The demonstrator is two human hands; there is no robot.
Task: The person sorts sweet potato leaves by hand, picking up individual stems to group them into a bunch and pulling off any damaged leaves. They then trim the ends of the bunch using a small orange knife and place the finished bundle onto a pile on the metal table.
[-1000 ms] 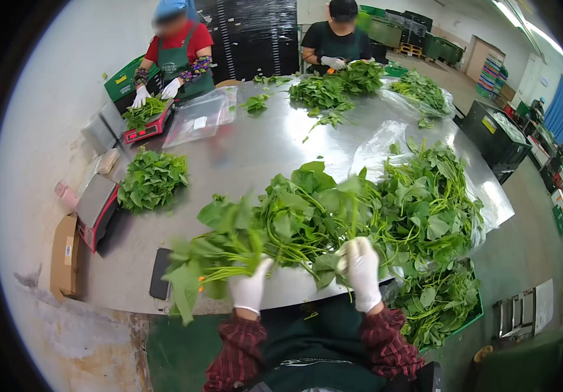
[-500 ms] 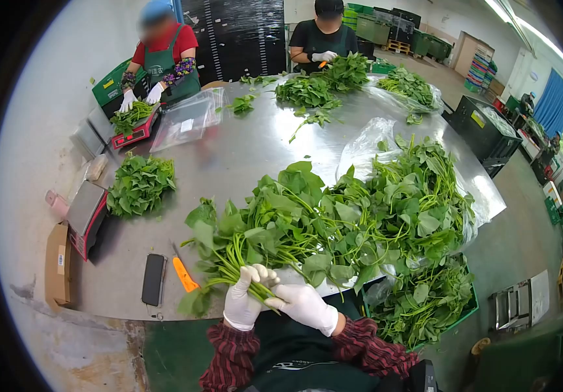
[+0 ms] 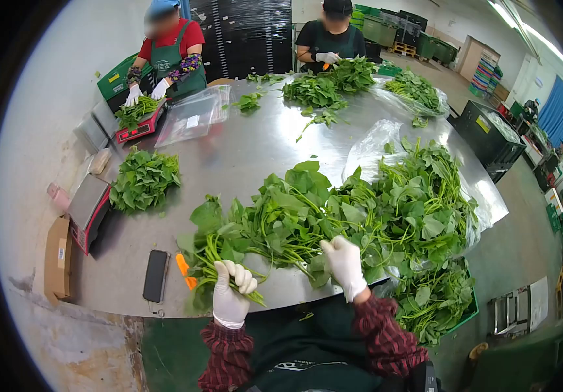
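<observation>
My left hand (image 3: 230, 291), in a white glove, is wrapped round the stems of a bunch of leafy greens (image 3: 211, 247) near the table's front edge. The cut stem ends stick out below its fingers. My right hand (image 3: 345, 262), also gloved, is over the front of a large pile of leafy greens (image 3: 366, 209). Its fingers are curled closed against the leaves, and what they pinch, if anything, is hidden. Just left of the held bunch lies an orange-handled knife (image 3: 186, 270), its blade covered by leaves.
A phone (image 3: 156, 276) lies left of the knife. Farther left are a bundle of greens (image 3: 144, 181) and a scale (image 3: 90, 215). A green crate (image 3: 471, 307) of greens stands below the table's right front. Two co-workers handle greens across the metal table (image 3: 248, 144).
My right hand has left the held bunch and moved right and up to the pile. My left hand has shifted slightly left, still gripping the bunch, which now covers more of the knife.
</observation>
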